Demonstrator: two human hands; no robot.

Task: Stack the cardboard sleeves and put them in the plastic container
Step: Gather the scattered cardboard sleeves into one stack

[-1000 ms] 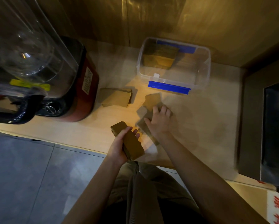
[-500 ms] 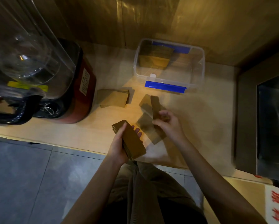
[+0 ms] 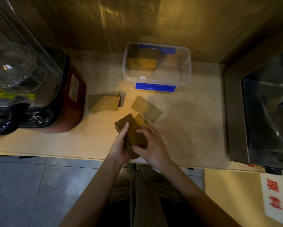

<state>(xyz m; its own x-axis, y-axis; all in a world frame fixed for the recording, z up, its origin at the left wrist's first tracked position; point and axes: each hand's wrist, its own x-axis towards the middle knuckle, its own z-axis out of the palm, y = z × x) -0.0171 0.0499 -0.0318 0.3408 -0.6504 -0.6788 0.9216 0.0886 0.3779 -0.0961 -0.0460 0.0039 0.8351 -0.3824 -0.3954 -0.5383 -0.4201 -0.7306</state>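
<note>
Half a second earlier the right hand (image 3: 151, 145) had held a single sleeve upright, apart from the stack (image 3: 132, 136). Now that sleeve lay on top of the stack, and both hands were closed around it: the left hand (image 3: 119, 147) gripped the near left edge with its thumb over the top, and the right hand pressed fingers on the top face and the near end. The stack had grown by one, and the hands seemed to be squaring its edges, though the dim light made that hard to confirm.

The stack sat above the near edge of the worktop (image 3: 194, 128), held and not lying on it. Its long axis ran from the near right, by the person, to the far left, so the free end pointed toward the far-left pile (image 3: 104, 103).

More remained to be gathered: that pile, and two loose sleeves (image 3: 146, 108) lying flat just beyond the hands. The container (image 3: 157, 65) stood open at the back, with one bundle (image 3: 143, 60) already in its left part, leaning. The held stack had not yet gone in.
</note>
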